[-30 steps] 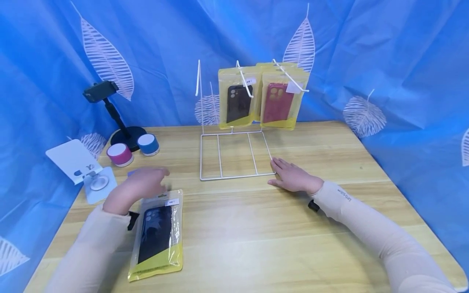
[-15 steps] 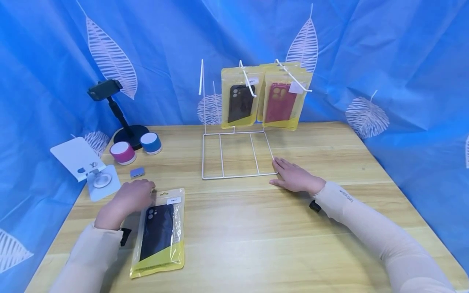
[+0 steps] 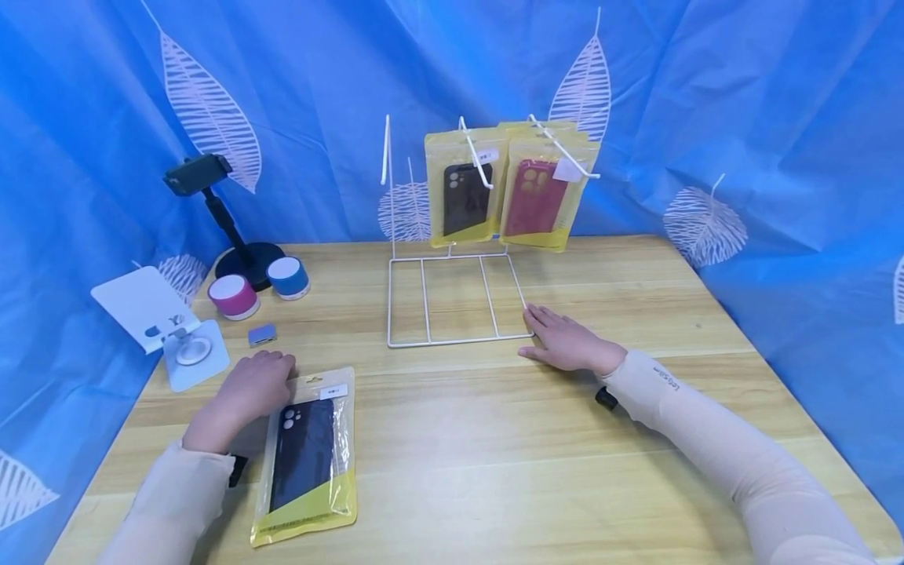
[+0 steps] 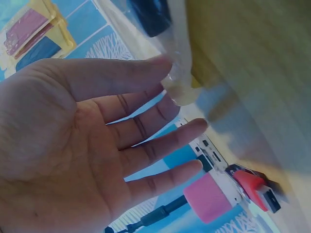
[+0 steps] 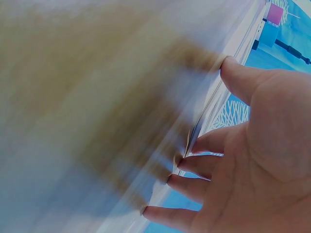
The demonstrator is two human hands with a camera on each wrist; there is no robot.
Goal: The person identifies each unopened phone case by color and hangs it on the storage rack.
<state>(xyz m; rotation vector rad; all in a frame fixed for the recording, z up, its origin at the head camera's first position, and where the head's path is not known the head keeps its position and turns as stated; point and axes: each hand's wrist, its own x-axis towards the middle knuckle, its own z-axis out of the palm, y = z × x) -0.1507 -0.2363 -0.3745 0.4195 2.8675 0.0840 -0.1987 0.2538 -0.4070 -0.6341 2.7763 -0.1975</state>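
A phone case in a clear and yellow zip bag (image 3: 305,455) lies on the table at the left. My left hand (image 3: 256,386) is at the bag's upper left corner. In the left wrist view, its thumb and nearest fingers pinch the edge of the bag (image 4: 182,48), while the other fingers extend loosely. My right hand (image 3: 568,342) rests palm down, fingers at the right front corner of a white wire display rack (image 3: 445,341). From the rack's hooks hang a bagged black phone case (image 3: 466,200) and a bagged red one (image 3: 537,200), with more bags behind.
Left of the rack stand a pink speaker-like cylinder (image 3: 235,297), a blue one (image 3: 288,278), a black phone stand (image 3: 243,255) and a white folding stand (image 3: 191,349). A small bluish block (image 3: 262,335) lies nearby. A red USB stick (image 4: 252,187) shows below my left fingers.
My left hand came back from above the bag's top to its upper left corner and took hold there. The bag has shifted slightly toward me. My right hand stayed in place.
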